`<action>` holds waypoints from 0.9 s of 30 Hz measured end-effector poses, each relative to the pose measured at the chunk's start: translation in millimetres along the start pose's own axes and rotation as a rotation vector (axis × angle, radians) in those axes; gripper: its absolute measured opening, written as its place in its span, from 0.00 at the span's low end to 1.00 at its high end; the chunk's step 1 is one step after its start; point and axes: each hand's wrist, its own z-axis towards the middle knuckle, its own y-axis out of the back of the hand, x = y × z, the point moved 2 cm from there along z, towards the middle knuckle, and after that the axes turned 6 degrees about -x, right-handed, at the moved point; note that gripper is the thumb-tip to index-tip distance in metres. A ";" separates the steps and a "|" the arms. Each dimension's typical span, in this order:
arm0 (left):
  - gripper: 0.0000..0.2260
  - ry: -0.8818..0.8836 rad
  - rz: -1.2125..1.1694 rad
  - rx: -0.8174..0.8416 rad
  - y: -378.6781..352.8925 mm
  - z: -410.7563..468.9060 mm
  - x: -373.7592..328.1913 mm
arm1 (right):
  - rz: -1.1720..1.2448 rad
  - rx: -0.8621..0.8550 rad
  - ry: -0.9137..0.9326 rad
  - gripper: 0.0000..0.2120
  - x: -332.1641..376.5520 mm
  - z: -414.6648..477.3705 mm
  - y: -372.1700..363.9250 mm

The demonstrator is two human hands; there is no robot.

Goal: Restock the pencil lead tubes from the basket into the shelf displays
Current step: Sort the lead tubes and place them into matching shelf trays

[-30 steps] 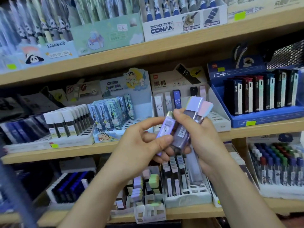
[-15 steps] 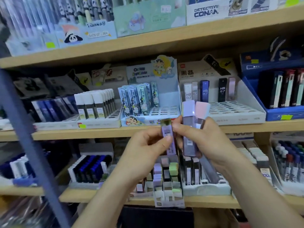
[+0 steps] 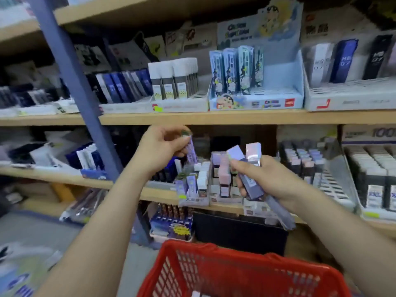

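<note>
You are facing wooden shelving (image 3: 214, 117) that is filling most of the view, with a blue upright post (image 3: 70, 82) slanting across its left part. The red basket (image 3: 192, 246) is sitting low in front of you, below both forearms; what is lying inside it is not showing clearly. On the middle board a pale blue cartoon display (image 3: 257, 99) is holding a row of upright blue packs, and just left of it a tray of white-capped tubes (image 3: 173, 80) is standing. On the board below, a small display tray (image 3: 194, 189) is carrying pastel-capped lead tubes, directly under your left hand.

Your right hand (image 3: 272, 181) is wrapping its fingers around a bundle of lead tubes (image 3: 249, 183), their lilac and pink caps pointing up and to the left, while one longer tube is sticking out below the palm. Your left hand (image 3: 162, 148) is pinching a single purple lead tube (image 3: 191, 152) by its upper end between thumb and fingertips. That tube is hanging nearly upright just above the small display tray, well apart from the bundle. The motion blur is hiding whether its lower end is touching the tray.
</note>
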 end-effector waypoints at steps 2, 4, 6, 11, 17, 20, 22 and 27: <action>0.07 0.023 0.127 0.017 3.9 -0.7 31.2 | 0.072 -0.030 -0.056 0.14 -18.2 3.7 -14.1; 0.04 0.044 0.183 0.027 3.9 -3.6 52.8 | 0.098 -0.055 -0.095 0.19 -31.7 6.8 -27.7; 0.05 0.044 0.215 0.037 -0.5 -7.0 64.9 | 0.125 -0.083 -0.133 0.19 -41.8 10.4 -37.9; 0.06 -0.075 0.349 0.061 -17.6 -11.4 87.9 | 0.147 -0.121 -0.165 0.15 -44.5 16.4 -50.6; 0.08 -0.071 0.373 0.043 -29.0 -16.4 111.7 | 0.124 -0.114 -0.178 0.19 -44.8 17.2 -57.5; 0.08 -0.113 0.486 0.026 -31.2 -13.6 125.7 | 0.121 -0.106 -0.188 0.10 -50.0 18.0 -53.4; 0.08 -0.136 0.533 -0.005 -33.7 -12.4 132.7 | 0.153 -0.074 -0.203 0.07 -49.8 16.9 -52.1; 0.09 -0.225 0.613 -0.107 -43.9 -12.3 137.2 | 0.157 -0.024 -0.257 0.12 -52.1 13.9 -51.2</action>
